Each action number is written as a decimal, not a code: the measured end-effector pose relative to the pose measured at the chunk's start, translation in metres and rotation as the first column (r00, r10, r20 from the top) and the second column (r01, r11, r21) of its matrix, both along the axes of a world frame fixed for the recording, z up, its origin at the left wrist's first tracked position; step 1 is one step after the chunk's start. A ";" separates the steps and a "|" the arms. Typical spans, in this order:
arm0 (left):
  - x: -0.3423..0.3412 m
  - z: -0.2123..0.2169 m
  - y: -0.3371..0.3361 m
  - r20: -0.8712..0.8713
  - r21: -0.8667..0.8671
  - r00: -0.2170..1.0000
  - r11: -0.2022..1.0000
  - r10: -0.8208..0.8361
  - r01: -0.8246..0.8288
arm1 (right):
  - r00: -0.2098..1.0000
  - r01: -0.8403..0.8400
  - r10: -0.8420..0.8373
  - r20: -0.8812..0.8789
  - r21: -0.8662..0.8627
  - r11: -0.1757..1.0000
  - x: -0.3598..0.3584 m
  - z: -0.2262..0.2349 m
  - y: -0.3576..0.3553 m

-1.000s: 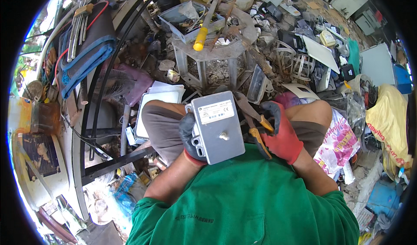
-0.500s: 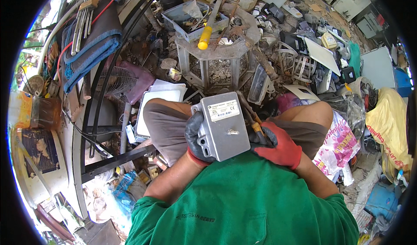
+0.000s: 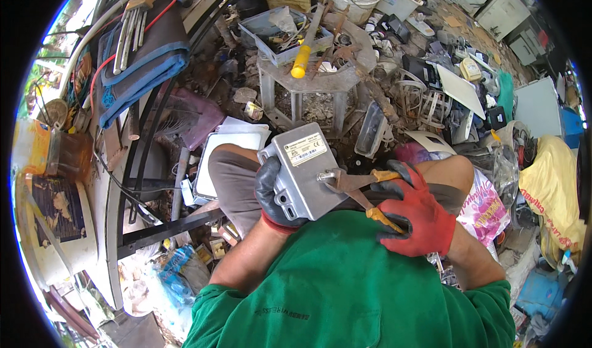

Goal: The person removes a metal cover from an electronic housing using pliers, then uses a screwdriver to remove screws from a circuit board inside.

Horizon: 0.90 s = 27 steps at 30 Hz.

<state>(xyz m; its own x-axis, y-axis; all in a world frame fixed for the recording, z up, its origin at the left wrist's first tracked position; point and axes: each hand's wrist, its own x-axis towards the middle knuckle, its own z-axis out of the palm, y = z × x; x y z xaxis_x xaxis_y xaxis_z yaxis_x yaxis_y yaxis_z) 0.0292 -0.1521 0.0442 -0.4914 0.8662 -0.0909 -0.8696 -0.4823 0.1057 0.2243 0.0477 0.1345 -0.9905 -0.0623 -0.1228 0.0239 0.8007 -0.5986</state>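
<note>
1. The box (image 3: 306, 174), a grey metal casing with a pale label on its far end, is held tilted over the person's lap, near the middle of the scene.
2. It is gripped from below at its left near corner by the left hand (image 3: 275, 195), gloved grey, with the fingers closed around the edge.
3. Rusty pliers (image 3: 357, 187) with yellow handles are clasped by the right hand (image 3: 414, 211), gloved red, and their tips are closed on a small fitting on the box's right side.
4. The box is judged stiff and fairly heavy, with a smooth skin that may slip in a glove; the best hold is taken at the ribbed near corner, not on the flat face.
5. A small grey table (image 3: 320, 79) carrying a tray (image 3: 262, 36) and a yellow-handled tool (image 3: 300, 61) stands just beyond, amid scrap.
</note>
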 end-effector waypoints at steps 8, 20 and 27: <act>-0.002 0.000 -0.003 -0.024 -0.009 0.998 0.998 -0.063 0.063 | 0.999 -0.047 0.049 -0.015 0.092 0.995 -0.009 0.010 -0.007; -0.004 -0.015 -0.002 0.087 0.210 0.983 0.968 -0.160 0.139 | 0.978 -0.068 0.096 -0.186 0.150 0.986 -0.008 0.001 -0.007; -0.015 -0.004 -0.007 -0.043 -0.012 0.944 0.945 -0.327 0.327 | 0.958 -0.137 0.186 -0.216 0.225 0.965 -0.014 0.000 -0.003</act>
<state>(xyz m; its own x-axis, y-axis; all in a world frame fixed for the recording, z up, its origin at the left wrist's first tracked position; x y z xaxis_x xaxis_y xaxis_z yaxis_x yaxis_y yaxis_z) 0.0137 -0.1589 0.0405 -0.1849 0.9795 -0.0800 -0.9739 -0.1716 0.1488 0.2107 0.0452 0.1350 -0.9716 -0.2216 0.0835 -0.2364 0.8882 -0.3940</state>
